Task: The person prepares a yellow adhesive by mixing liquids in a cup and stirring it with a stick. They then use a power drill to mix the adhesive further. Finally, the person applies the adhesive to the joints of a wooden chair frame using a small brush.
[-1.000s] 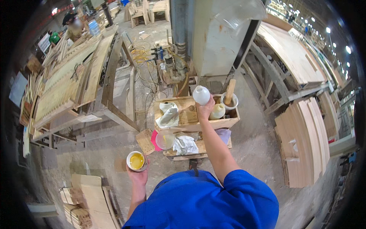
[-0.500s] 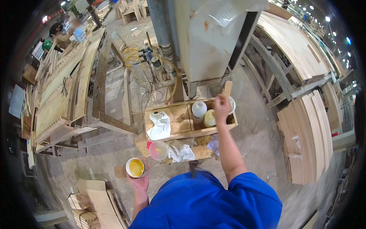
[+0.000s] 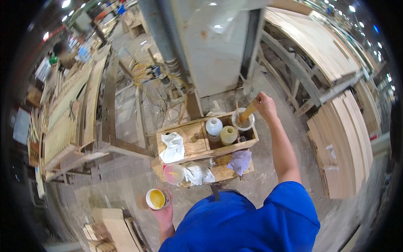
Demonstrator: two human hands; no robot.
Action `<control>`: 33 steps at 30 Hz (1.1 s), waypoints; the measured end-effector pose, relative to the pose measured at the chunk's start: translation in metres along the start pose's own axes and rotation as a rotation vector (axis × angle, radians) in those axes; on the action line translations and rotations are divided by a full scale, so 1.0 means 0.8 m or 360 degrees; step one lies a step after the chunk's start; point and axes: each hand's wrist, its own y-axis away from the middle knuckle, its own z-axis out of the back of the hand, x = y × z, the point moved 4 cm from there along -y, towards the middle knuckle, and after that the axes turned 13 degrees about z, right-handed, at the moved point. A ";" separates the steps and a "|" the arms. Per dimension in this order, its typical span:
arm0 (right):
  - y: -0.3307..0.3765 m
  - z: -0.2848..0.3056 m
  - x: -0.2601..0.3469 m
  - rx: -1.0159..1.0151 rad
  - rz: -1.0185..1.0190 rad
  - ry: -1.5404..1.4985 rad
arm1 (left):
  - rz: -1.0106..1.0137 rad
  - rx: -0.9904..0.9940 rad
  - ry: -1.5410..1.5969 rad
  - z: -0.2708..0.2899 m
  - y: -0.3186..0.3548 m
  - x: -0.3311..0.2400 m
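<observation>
My left hand [image 3: 164, 210] is closed around a white cup [image 3: 155, 199] with yellow liquid in it, held low at the left. On the right, my right hand [image 3: 265, 105] grips the upper end of a flat wooden stick [image 3: 249, 111]. The stick's lower end goes down into a white tub [image 3: 244, 125], which also has a thin stick standing in it. That tub sits in the right part of a wooden box [image 3: 228, 148]. Beside it are a whitish bottle [image 3: 214, 126] and a yellowish bottle [image 3: 228, 135].
A white cloth [image 3: 173, 148] lies on the box's left part. In front are a clear plastic cup [image 3: 173, 174], another white cloth [image 3: 199, 173] and a lilac cloth [image 3: 239, 162]. Stacked boards [image 3: 340, 147] stand at right; a wooden bench [image 3: 77, 109] at left. Behind rises a metal cabinet [image 3: 218, 54].
My right hand has moved right from over the tub, and the wooden stick now slants into it. My left hand with the cup sits slightly lower and further right; the view has shifted.
</observation>
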 end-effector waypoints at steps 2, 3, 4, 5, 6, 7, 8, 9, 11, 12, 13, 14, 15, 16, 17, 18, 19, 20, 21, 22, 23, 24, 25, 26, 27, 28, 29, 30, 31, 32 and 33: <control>0.036 0.024 -0.003 0.0147 -0.0016 0.0084 | 0.0021 -0.0010 0.0062 0.010 0.010 0.000; 0.057 0.034 -0.006 0.0225 -0.0034 0.0110 | 0.0027 -0.0025 0.0098 0.011 0.018 0.002; 0.078 0.043 -0.018 0.0299 -0.0055 0.0134 | 0.0036 -0.0038 0.0132 0.011 0.024 0.004; 0.094 0.042 -0.025 0.0359 -0.0073 0.0143 | 0.0050 0.0020 0.0076 0.012 0.029 0.003; 0.112 0.036 -0.036 0.0462 -0.0075 0.0196 | 0.0070 0.0083 0.0027 0.013 0.033 0.002; 0.128 0.029 -0.046 0.0571 -0.0071 0.0249 | 0.0085 0.0144 -0.0013 0.013 0.038 0.004; 0.140 0.022 -0.053 0.0684 -0.0057 0.0299 | 0.0104 0.0163 -0.0024 0.012 0.042 0.008; 0.151 0.012 -0.054 0.0743 -0.0072 0.0267 | 0.0108 0.0167 -0.0034 0.010 0.051 0.010; 0.179 0.002 -0.071 0.0898 -0.0176 0.0178 | 0.0152 0.0186 -0.0068 0.008 0.065 0.022; 0.192 0.000 -0.074 0.0796 -0.0199 0.0163 | 0.0161 0.0168 -0.0093 0.009 0.072 0.030; 0.203 -0.005 -0.071 0.0700 -0.0212 0.0148 | 0.0161 0.0146 -0.0113 0.012 0.081 0.036; 0.214 -0.007 -0.068 0.0602 -0.0225 0.0137 | 0.0177 0.0070 -0.0054 0.018 0.095 0.043; 0.222 -0.007 -0.061 0.0506 -0.0113 0.0146 | 0.0187 -0.0003 0.0013 0.021 0.110 0.054; 0.232 -0.008 -0.060 0.0466 -0.0159 0.0103 | 0.0199 -0.0074 0.0081 0.026 0.121 0.064; 0.241 -0.008 -0.058 0.0425 -0.0206 0.0060 | 0.0217 -0.0106 0.0087 0.036 0.129 0.073; 0.250 -0.010 -0.056 0.0394 -0.0254 0.0009 | 0.0229 -0.0151 0.0089 0.049 0.142 0.079; 0.257 -0.012 -0.056 0.0499 -0.0278 -0.0001 | 0.0241 -0.0196 0.0091 0.060 0.153 0.086; 0.262 -0.011 -0.055 0.0449 -0.0265 -0.0016 | 0.0253 -0.0197 0.0089 0.069 0.165 0.093; 0.265 -0.009 -0.056 0.0396 -0.0250 -0.0033 | 0.0262 -0.0194 0.0088 0.070 0.177 0.102; 0.267 -0.007 -0.056 0.0345 -0.0233 -0.0050 | 0.0269 -0.0193 0.0087 0.071 0.186 0.108; 0.269 -0.008 -0.058 0.0361 -0.0226 -0.0061 | 0.0246 -0.0193 0.0038 0.076 0.192 0.110; 0.268 -0.006 -0.065 0.0365 -0.0221 -0.0070 | 0.0226 -0.0181 -0.0015 0.075 0.193 0.112; 0.267 -0.005 -0.071 0.0370 -0.0215 -0.0080 | 0.0205 -0.0171 -0.0069 0.073 0.195 0.115; 0.266 -0.003 -0.079 0.0329 -0.0225 -0.0117 | 0.0199 -0.0165 -0.0049 0.071 0.196 0.117; 0.263 -0.002 -0.083 0.0297 -0.0228 -0.0147 | 0.0189 -0.0165 -0.0018 0.068 0.198 0.121; 0.261 -0.001 -0.087 0.0264 -0.0232 -0.0177 | 0.0181 -0.0163 0.0012 0.065 0.198 0.126; 0.257 -0.003 -0.089 0.0297 -0.0217 -0.0178 | 0.0161 -0.0158 0.0033 0.063 0.197 0.132; 0.254 -0.002 -0.101 0.0302 -0.0222 -0.0171 | 0.0167 -0.0132 0.0039 0.056 0.190 0.139; 0.247 -0.004 -0.102 0.0328 -0.0214 -0.0181 | 0.0148 -0.0124 0.0047 0.049 0.186 0.146; 0.244 -0.004 -0.103 0.0303 -0.0238 -0.0263 | 0.0148 -0.0132 0.0042 0.041 0.181 0.154; 0.240 -0.004 -0.109 0.0308 -0.0237 -0.0255 | 0.0160 -0.0134 0.0038 0.031 0.173 0.164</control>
